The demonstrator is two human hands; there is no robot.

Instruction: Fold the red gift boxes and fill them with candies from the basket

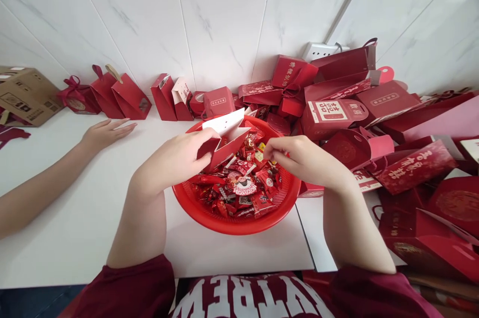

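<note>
A round red plastic basket (pixel 239 229) full of red-wrapped candies (pixel 243 183) stands on the white table in front of me. My left hand (pixel 187 156) grips a small red box (pixel 229 147) with its white-lined top open, tilted over the basket's back left part. At the basket's right side, my right hand (pixel 290 153) is over the candies with its fingers bent together beside a yellow wrapper. Whatever those fingers may hold is hidden.
Another person's hand (pixel 107 134) rests on the white table (pixel 93 228) at the left. Small red boxes (pixel 129 96) and a cardboard box (pixel 30 96) line the tiled wall. Many red gift boxes (pixel 329 116) are piled at the right, near a power strip (pixel 322 50).
</note>
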